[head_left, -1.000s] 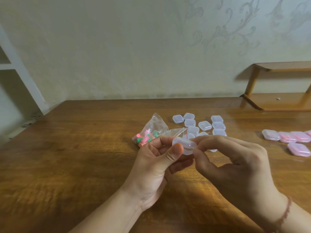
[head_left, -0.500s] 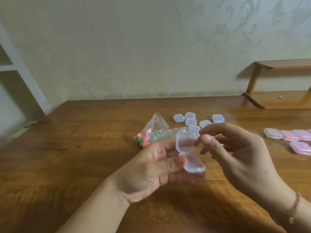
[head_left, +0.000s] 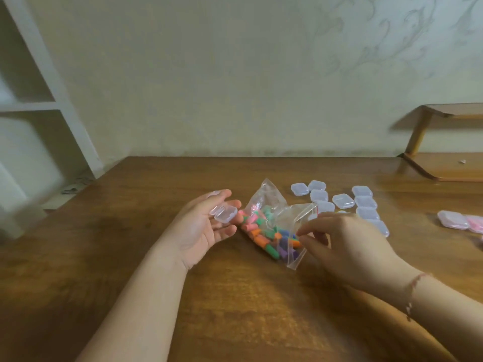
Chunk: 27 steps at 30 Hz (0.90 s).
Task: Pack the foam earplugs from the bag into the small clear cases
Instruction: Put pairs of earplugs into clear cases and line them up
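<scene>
Left hand (head_left: 202,226) palm up over the table (head_left: 130,257), fingers loosely spread and only slightly curled. An open clear case (head_left: 223,213) lies on the fingertips, lid flipped open toward the thumb side; the fingers cradle it more than grip it, thumb not pressing on it.

Right hand (head_left: 347,244) palm down, fingers curled. Thumb and index fingertip are close together at the mouth of the plastic bag (head_left: 274,226), touching or pinching the bag film or an earplug; blur makes it hard to tell which. The other fingers are bent, hanging above the table.

The bag lies on the table between the two hands, just past the left fingertips. The earplugs (head_left: 266,235) are inside it: pink, green, orange, purple, blue.

Beyond the right fingers sits a cluster of shut empty cases (head_left: 342,201). Further right of that hand, near the frame edge, are cases with pink contents (head_left: 453,220).
</scene>
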### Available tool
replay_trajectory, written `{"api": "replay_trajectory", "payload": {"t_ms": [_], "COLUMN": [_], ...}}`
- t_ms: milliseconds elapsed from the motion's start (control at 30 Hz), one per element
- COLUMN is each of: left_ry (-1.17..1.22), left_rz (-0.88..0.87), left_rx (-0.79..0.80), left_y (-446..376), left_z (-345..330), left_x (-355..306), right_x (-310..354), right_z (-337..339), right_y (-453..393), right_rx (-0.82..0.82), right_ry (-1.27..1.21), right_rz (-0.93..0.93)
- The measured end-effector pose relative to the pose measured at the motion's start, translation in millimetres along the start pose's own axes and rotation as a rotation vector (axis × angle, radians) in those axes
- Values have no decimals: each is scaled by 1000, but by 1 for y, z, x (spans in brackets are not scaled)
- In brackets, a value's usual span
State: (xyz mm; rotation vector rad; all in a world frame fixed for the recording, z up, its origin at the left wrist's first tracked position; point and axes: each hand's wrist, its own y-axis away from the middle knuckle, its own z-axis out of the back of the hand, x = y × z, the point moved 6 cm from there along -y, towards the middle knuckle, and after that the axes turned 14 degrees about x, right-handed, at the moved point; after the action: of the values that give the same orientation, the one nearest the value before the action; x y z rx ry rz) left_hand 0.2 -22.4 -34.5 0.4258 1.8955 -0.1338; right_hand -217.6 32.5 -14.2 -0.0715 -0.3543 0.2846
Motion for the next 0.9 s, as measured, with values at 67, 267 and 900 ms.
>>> {"api": "replay_trajectory", "payload": {"t_ms": [67,267,900], "left_ry": [-29,-98,-285], "left_rz": [-31,-35,74], "left_rx": [-52,-69,85], "left_y": [-5,-20,-25], "left_z": [8,7,-10], "left_x": [1,7,18], "right_x": [1,13,19], "right_z": [0,-11,-25], "right_y": [-10,-22,-51], "right_rx": [-2,65,293], "right_ry": [4,43,89], "right_rz": [-8,10,-184]}}
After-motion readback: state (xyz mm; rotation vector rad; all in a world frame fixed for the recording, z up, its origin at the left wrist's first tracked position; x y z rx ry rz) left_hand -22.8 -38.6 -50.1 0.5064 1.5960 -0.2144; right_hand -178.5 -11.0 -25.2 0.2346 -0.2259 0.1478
